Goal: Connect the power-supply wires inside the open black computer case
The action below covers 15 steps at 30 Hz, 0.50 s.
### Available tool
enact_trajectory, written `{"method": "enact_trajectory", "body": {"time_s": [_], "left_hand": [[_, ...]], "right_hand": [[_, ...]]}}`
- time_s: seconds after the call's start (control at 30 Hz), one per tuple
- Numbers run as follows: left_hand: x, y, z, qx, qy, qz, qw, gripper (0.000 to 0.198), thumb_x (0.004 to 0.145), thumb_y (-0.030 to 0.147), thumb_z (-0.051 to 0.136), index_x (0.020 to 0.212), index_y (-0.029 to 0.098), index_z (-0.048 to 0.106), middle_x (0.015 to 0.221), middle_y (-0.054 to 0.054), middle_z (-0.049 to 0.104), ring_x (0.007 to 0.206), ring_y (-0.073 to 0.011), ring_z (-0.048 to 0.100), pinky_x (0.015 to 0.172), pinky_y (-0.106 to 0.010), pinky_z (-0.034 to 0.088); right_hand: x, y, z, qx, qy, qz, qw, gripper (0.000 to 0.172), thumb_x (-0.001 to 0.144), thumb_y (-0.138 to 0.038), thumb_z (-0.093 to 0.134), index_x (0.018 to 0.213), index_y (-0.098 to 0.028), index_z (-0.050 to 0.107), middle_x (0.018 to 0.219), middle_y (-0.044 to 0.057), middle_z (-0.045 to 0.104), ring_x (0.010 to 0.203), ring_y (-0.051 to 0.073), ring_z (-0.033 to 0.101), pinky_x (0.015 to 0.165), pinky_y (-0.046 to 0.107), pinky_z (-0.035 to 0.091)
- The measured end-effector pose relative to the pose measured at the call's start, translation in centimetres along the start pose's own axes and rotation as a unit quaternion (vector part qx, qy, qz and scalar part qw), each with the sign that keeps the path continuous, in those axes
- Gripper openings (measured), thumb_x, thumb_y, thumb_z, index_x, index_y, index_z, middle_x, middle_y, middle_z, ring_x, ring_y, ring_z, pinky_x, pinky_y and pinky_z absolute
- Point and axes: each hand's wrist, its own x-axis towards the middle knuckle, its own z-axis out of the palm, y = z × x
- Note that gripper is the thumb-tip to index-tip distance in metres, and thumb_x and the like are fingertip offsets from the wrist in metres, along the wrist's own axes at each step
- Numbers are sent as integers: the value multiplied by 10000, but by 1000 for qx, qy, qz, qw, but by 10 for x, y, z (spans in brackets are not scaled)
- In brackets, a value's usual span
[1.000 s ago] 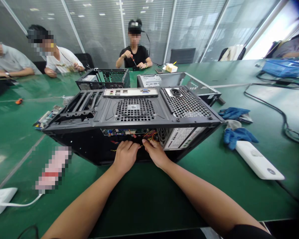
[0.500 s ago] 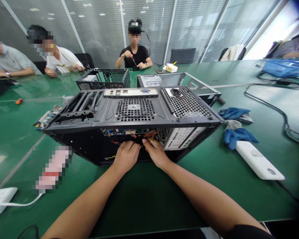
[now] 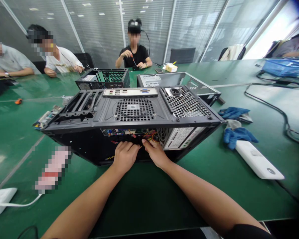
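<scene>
Desktop computer case (image 3: 106,116), top face long from left to right; at its open near side, left hand (image 3: 126,154) and right hand (image 3: 154,152), both curled nearly closed, apparently pinching a thin cable (image 3: 141,146) midway between, equally near each.

Left hand (image 3: 126,156) and right hand (image 3: 154,152) both bare, rounded knuckles showing on left one, fingertips partly hidden so can't say much there. Left forearm (image 3: 89,199) and right forearm (image 3: 201,196) bare too, slim at wrist, getting wider further up. Only clothing I can really make out: black sleeve (image 3: 246,231) on right arm, curved hem, too dark to see stitching.
</scene>
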Motion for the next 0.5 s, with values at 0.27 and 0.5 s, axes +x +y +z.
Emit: {"method": "enact_trajectory", "body": {"time_s": [0.27, 0.5], "left_hand": [[3, 1, 1, -15, -14, -5, 1000, 250, 964, 260, 472, 835, 190, 674, 664, -19, 599, 634, -160, 534, 644, -310, 360], [3, -1, 3, -37, -22, -15, 999, 234, 961, 237, 468, 856, 177, 669, 690, -24, 607, 643, -164, 543, 657, -312, 378]], "right_hand": [[1, 4, 1, 6, -3, 5, 1000, 477, 845, -582, 503, 545, -218, 432, 491, -50, 377, 503, 124, 373, 538, 284, 273], [3, 8, 2, 38, -7, 9, 999, 485, 836, -617, 503, 565, -217, 460, 501, -43, 396, 510, 126, 383, 530, 279, 283]]}}
